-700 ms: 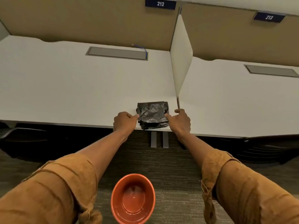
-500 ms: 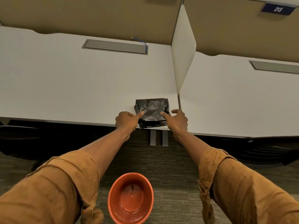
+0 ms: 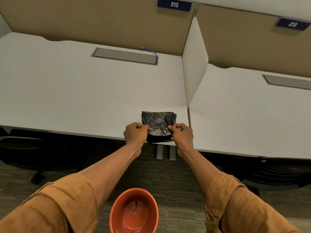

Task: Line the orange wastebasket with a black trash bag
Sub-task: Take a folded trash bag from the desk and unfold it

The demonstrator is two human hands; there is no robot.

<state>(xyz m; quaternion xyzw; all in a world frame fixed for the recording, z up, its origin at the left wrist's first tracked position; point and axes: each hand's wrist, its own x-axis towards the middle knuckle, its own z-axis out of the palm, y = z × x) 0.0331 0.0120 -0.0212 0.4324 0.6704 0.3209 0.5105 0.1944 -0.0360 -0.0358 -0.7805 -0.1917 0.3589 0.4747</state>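
Note:
A folded black trash bag (image 3: 157, 122) lies at the front edge of the white desk (image 3: 75, 98), close to the divider. My left hand (image 3: 135, 134) pinches the bag's near left edge with fingers closed. My right hand (image 3: 181, 134) pinches its near right edge the same way. The bag's near part hangs slightly over the desk edge between both hands. The orange wastebasket (image 3: 133, 211) stands upright on the carpet below, between my forearms, with nothing inside it.
A white divider panel (image 3: 195, 68) separates this desk from the neighbouring desk (image 3: 252, 118). A grey cable tray lid (image 3: 124, 56) with a blue cable sits at the back. Grey desk legs (image 3: 165, 152) and a dark chair base (image 3: 37, 177) stand under the desk.
Both hands went from touching the bag's sides with pointed fingers to closing on its near edge. The bag's front has slid toward the desk edge.

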